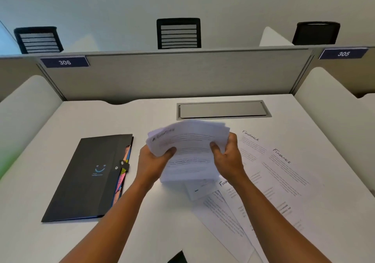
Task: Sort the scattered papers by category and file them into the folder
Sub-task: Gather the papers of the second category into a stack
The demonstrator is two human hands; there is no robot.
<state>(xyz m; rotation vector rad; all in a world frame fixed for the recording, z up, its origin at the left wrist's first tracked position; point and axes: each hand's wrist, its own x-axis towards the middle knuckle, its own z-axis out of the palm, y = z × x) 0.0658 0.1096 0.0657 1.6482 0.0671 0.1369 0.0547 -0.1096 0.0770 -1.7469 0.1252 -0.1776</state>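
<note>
A: Nearest us, loose sheets (233, 218) lie fanned on the white worktop (60, 238), several headed "Finance". We judge them light, limp and slick on one another; best taken by opposite edges.

B: Agreed. Our left hand (151, 162) and right hand (228, 157) do just that: each grips a side of the held stack (188, 151), thumbs on top, fingers (231, 139) curled round the edge. The stack is splayed and blurred, raised just above the worktop.

A: We expect it to sag in the middle and slip unless it is squared up.

B: Left of the hands lies the black folder (89, 177), flat, flap fastened, coloured tabs showing at its right edge. Stiffer; it should take a grip at the spine.

A: Beyond, a grey cable hatch (222, 110) set in the worktop, then a partition (172, 74) tagged 306, three black chairs (178, 33) and a plain wall.
</note>
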